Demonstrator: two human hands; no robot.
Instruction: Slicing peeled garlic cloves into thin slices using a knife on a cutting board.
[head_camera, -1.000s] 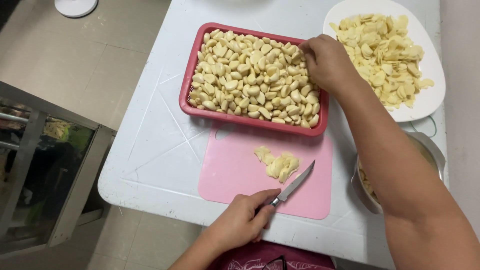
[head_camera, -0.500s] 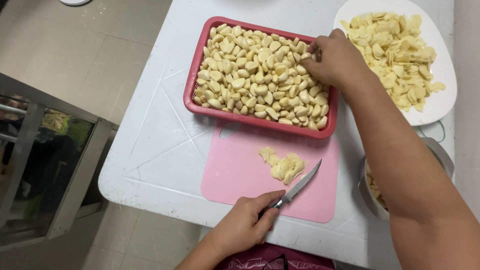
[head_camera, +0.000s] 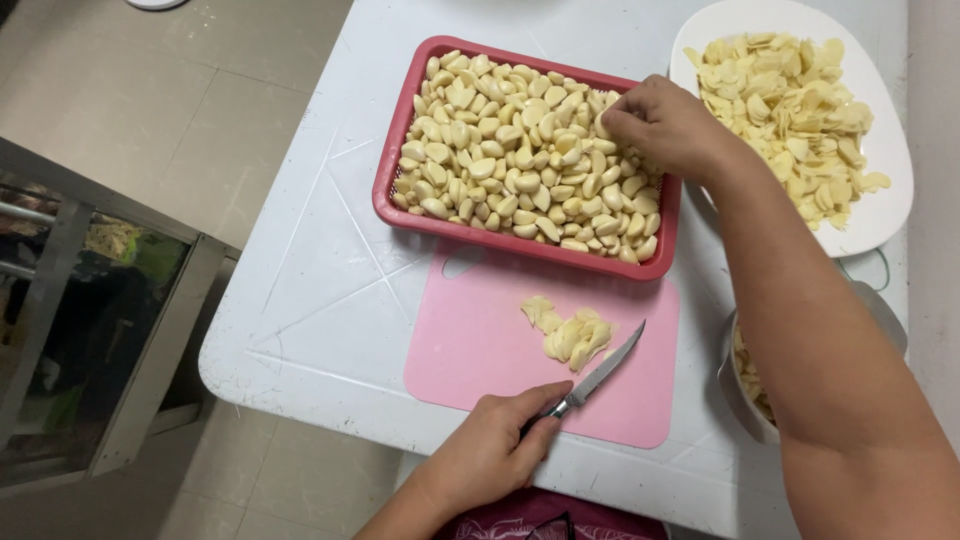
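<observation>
Evidently the right hand (head_camera: 665, 125) reaches over the far right corner of the red rectangular plastic basket (head_camera: 400, 205), which is heaped with peeled pale-yellow garlic cloves (head_camera: 510, 160). Its fingers (head_camera: 618, 122) are pinched together on the cloves at the top of the heap, though whether one clove is already gripped between them cannot be told.

The left hand (head_camera: 490, 455) rests at the near edge of the thin pink plastic cutting mat (head_camera: 470, 345), its fingers wrapped tight around the dark handle of a small steel-bladed paring knife (head_camera: 598, 378). The blade points up and right, its tip just beside a little pile of sliced garlic (head_camera: 570, 335) on the mat.

Each clove looks light, firm and smooth, probably a bit slick once peeled, so a pinch across its broad sides would likely hold better than one on the tapered ends. Loose in the heap, neighbours may roll when one is lifted.

A white oval plate (head_camera: 890, 215) of slices sits right of the basket, a metal bowl (head_camera: 740, 395) is partly hidden under the right forearm, and everything stands on the white desk (head_camera: 320, 300).
</observation>
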